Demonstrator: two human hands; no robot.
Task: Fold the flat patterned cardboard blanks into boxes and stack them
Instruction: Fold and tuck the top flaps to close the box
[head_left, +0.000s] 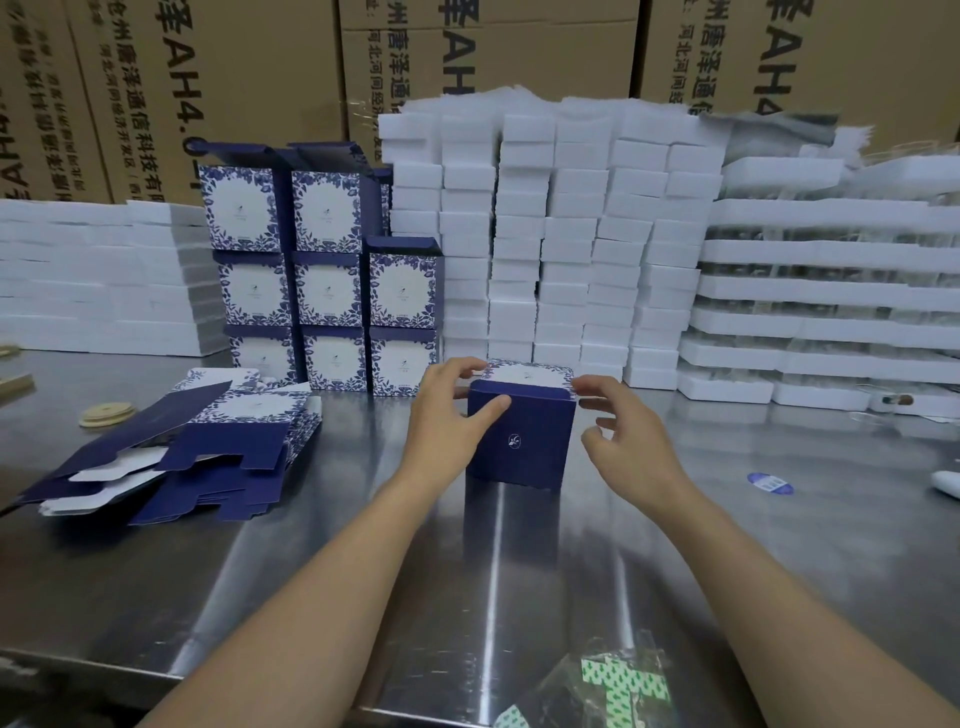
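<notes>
Crinkled plastic wrap (613, 686) lay nearest on the steel table (260, 571). Beyond and left of the grip stood stacked folded boxes (327, 291), their contents unseen, then flat blanks (208, 447). The left hand (447, 415) gripped the navy box (519, 441); the right hand (628, 436) hovered just beside it, fingers loosely curled.

Shiny steel bench (519, 571) under left hand (447, 415) and right hand (623, 431), streaked with light reflections. Beyond hands: tall white foam stacks (545, 234). Behind those: wall of brown printed cartons (208, 78) filling back.
</notes>
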